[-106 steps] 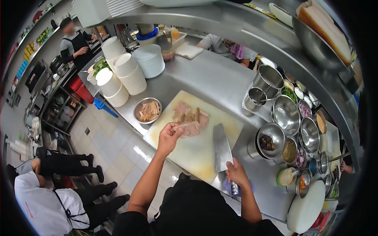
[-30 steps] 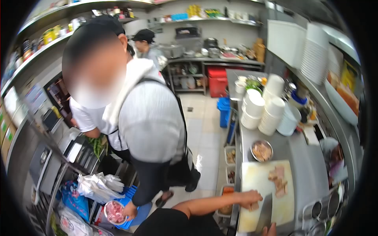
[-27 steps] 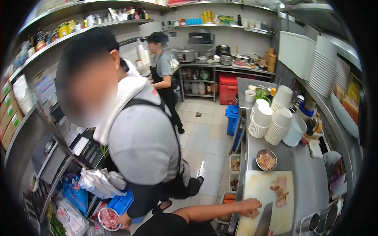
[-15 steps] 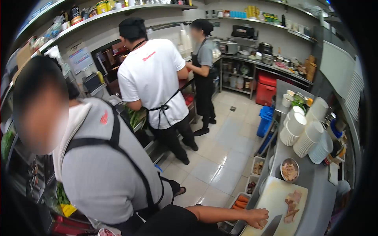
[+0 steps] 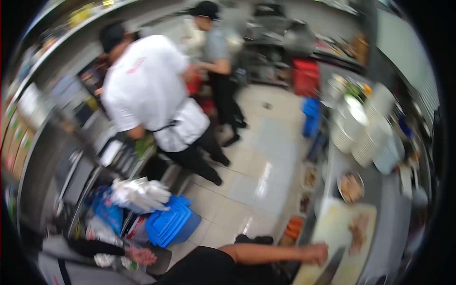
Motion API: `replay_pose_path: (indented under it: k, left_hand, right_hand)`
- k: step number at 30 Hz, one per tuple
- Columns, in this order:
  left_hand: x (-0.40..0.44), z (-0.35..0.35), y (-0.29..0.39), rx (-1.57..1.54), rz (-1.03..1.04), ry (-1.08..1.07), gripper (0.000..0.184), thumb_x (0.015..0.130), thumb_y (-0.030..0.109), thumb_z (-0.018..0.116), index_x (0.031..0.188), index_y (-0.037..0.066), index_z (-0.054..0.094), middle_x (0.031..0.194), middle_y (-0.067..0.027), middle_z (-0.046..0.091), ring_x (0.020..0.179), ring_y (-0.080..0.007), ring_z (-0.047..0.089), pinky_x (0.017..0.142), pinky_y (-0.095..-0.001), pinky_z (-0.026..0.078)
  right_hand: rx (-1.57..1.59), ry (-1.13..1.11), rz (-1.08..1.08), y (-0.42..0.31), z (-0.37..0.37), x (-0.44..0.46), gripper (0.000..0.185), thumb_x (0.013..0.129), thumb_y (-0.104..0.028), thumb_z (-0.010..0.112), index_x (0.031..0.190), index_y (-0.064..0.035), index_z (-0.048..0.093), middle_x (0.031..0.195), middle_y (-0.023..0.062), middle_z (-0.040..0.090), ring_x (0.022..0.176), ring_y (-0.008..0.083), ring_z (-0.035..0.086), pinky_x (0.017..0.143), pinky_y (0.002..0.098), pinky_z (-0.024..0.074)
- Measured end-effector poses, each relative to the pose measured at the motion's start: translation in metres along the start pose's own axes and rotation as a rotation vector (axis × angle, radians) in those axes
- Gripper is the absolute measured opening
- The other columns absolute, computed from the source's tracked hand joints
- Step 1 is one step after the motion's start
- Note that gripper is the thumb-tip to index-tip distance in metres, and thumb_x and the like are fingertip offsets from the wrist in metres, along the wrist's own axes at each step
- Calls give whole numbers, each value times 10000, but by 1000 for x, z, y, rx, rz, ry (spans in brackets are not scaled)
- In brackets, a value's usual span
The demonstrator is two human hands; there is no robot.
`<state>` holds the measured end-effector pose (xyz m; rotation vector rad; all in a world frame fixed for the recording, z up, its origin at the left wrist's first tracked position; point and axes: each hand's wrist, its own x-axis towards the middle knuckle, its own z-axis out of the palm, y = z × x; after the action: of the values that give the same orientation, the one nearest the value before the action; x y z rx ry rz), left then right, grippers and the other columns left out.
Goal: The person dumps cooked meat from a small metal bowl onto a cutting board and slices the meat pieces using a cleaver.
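Observation:
My left hand (image 5: pixel 314 254) reaches in from the lower middle and rests over the left part of a pale cutting board (image 5: pixel 327 221). Its fingers are curled closed; blur hides whatever may be inside them. Just right of it a wide knife blade (image 5: pixel 331 267) slants over the board, its handle cut off by the frame's lower edge. Sliced cooked meat (image 5: pixel 357 232) lies on the board's right side. Beyond the board stands a metal bowl (image 5: pixel 351 187) of cut meat. My right hand is out of view.
Stacked white tubs (image 5: pixel 350 126) stand along the counter. Below its left edge are bins, one with carrots (image 5: pixel 294 228). A blue lidded bin (image 5: pixel 173 221) is on the floor. A co-worker's open hand (image 5: pixel 141 256) is lower left; two people (image 5: pixel 147 85) work at the back.
My view has swung, and everything is blurred. The co-worker in grey has dropped to the lower left edge, uncovering the blue bin. My left hand stays over the board beside the knife.

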<state>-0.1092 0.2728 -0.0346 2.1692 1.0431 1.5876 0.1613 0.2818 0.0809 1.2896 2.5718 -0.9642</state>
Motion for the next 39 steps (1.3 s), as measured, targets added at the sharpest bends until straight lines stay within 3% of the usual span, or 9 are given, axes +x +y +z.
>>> replay_pose_path:
  k: [2, 3, 4, 5, 8, 10, 13, 19, 39]
  left_hand:
    - [-12, 3, -12, -116, -97, -88, 96, 837, 161, 628, 909, 118, 674, 1054, -75, 648, 1043, -290, 585, 941, -463, 435]
    - [-6, 0, -18, -25, -196, -331, 114, 823, 147, 647, 922, 114, 692, 1079, -83, 648, 1055, -295, 584, 954, -474, 433]
    - [-9, 1, -23, 69, -114, -282, 152, 822, 135, 647, 956, 100, 711, 1083, -97, 657, 1052, -305, 589, 957, -473, 432]
    - [-4, 0, -32, -170, -207, -395, 219, 794, 143, 686, 1001, 86, 725, 1102, -120, 659, 1060, -335, 589, 972, -474, 430]
    - [18, -36, 2, 70, -383, -288, 484, 827, 238, 784, 1189, -37, 618, 1075, -209, 621, 1034, -372, 604, 917, -453, 486]
    - [27, -47, 2, -73, -569, -256, 299, 908, 172, 737, 1138, 1, 649, 1019, -141, 622, 931, -251, 642, 782, -349, 539]
    - [36, -54, -3, -175, -652, -259, 187, 929, 127, 701, 1075, 14, 670, 961, -118, 620, 863, -228, 652, 734, -329, 541]
    - [45, -40, -11, -81, -444, -439, 117, 906, 83, 684, 1002, 17, 674, 887, -129, 615, 808, -264, 640, 728, -365, 528]
    - [33, -28, -7, -8, -336, -298, 87, 873, 24, 630, 956, 11, 653, 913, -149, 608, 899, -347, 608, 811, -421, 512]
  right_hand:
    - [416, -311, 160, 1, -20, 15, 651, 993, -371, 624, 1467, 22, 412, 1355, 266, 589, 1172, 454, 577, 1050, 473, 415]
    - [68, 15, 371, -79, -30, -2, 379, 999, -232, 513, 1255, 48, 500, 1171, 389, 598, 1120, 558, 568, 935, 553, 467]
    - [107, 112, 219, -45, -10, -3, 342, 1007, -223, 485, 1222, 43, 487, 1102, 407, 603, 1079, 571, 575, 896, 567, 476]
    - [47, 70, 265, -59, -19, -11, 325, 1008, -215, 488, 1216, 34, 462, 1025, 402, 620, 1008, 578, 592, 835, 584, 480]
    - [78, 103, 331, -58, -15, -17, 266, 1024, -227, 504, 1154, -3, 440, 870, 368, 637, 872, 574, 606, 744, 621, 457]
    - [96, 124, 376, -55, -18, -11, 245, 1030, -229, 498, 1126, -10, 443, 838, 364, 636, 848, 572, 607, 734, 625, 456]
    - [102, 134, 321, -57, -18, -13, 250, 1040, -239, 456, 1143, -11, 446, 796, 345, 647, 793, 569, 621, 734, 640, 461]
    - [-5, 41, 383, -76, -21, -17, 220, 1029, -210, 451, 1123, -11, 462, 770, 340, 649, 760, 542, 646, 726, 641, 469]
    - [-115, -78, 364, -103, -23, -3, 200, 946, -58, 426, 1125, 32, 435, 881, 393, 651, 867, 548, 661, 764, 636, 484]
